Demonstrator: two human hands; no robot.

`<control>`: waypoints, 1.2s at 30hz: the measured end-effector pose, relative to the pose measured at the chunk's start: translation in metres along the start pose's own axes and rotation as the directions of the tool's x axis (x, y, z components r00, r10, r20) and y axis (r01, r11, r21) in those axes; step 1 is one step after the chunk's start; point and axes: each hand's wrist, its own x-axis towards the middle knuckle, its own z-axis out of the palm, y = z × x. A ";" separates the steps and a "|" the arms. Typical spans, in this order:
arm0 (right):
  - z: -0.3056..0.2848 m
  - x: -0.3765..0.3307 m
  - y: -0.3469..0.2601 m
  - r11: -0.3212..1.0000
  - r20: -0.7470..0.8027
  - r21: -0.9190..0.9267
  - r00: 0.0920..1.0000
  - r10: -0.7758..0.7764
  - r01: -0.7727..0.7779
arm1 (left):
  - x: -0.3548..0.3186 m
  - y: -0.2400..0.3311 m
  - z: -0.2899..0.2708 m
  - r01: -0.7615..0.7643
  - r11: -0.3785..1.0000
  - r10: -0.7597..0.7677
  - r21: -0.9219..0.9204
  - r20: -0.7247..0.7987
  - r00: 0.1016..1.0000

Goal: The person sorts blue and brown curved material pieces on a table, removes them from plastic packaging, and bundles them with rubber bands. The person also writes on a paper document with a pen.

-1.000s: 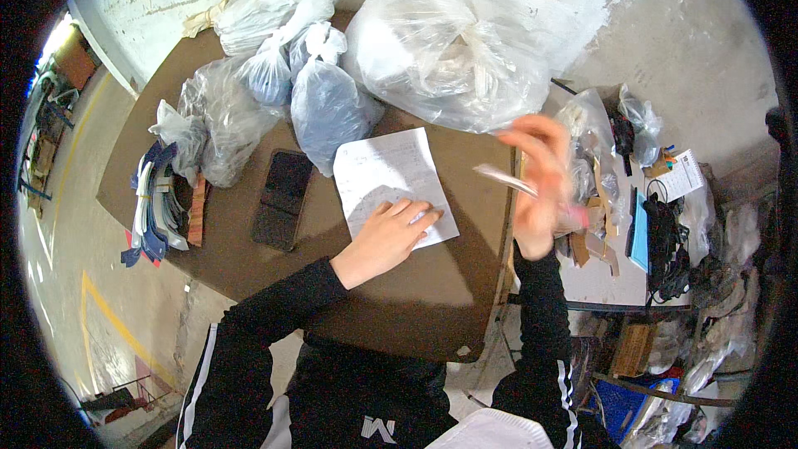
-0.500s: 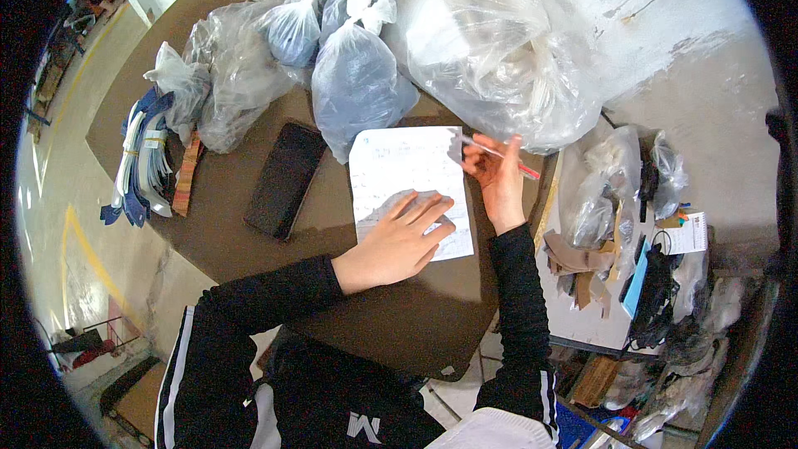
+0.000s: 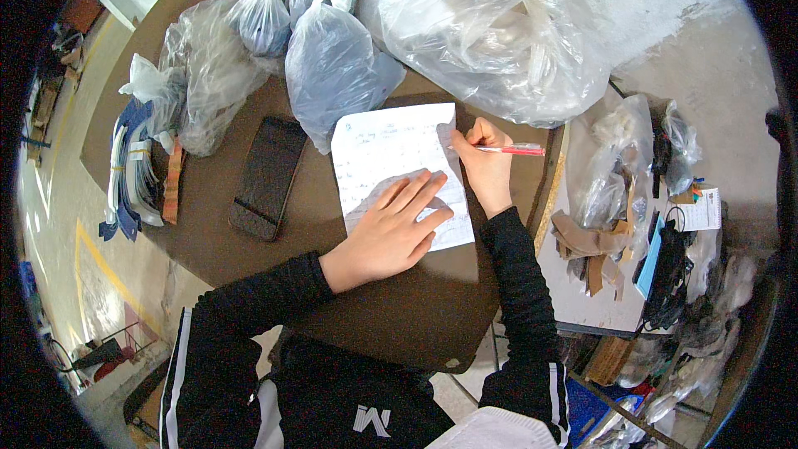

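Lying near the right edge of the brown desk (image 3: 366, 316), a white sheet of paper (image 3: 384, 154) carries handwritten lines. The left hand (image 3: 386, 237) rests flat across its lower part, fingers slightly apart and thumb spread away from them. At the sheet's right edge, the right hand (image 3: 488, 168) has its fingers clamped on a slim red-and-clear pen (image 3: 522, 150); whether the tip touches the paper, I cannot tell. Between the sheet and the desk's left edge lies a dark phone (image 3: 270, 175), set at a slant. Toward the far edge, just beyond the sheet, sits a knotted bag with bluish contents (image 3: 341, 66), and to its right a large clear bag (image 3: 490, 33). A bundle of blue and white strips (image 3: 133, 175) lies at the left edge. Past the right edge, a pale side table (image 3: 582, 303) bears brown scraps (image 3: 586, 241) and clear plastic.
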 end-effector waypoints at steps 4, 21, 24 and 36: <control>0.003 -0.001 -0.007 0.998 0.002 -0.054 1.000 -0.020 0.020 | -0.001 -0.001 0.001 -0.003 1.000 0.003 0.008 -0.014 1.000; 0.004 -0.001 -0.006 0.989 0.018 -0.113 0.995 -0.098 0.099 | -0.002 -0.002 0.003 -0.002 1.000 0.002 0.016 -0.012 1.000; 0.003 -0.002 -0.005 0.988 0.011 -0.133 0.997 -0.071 0.072 | -0.002 -0.002 0.003 -0.010 1.000 0.010 0.019 -0.010 1.000; 0.001 0.000 0.003 0.998 -0.037 0.044 0.998 -0.050 0.052 | -0.004 -0.004 0.006 -0.019 0.999 0.020 0.032 -0.025 0.999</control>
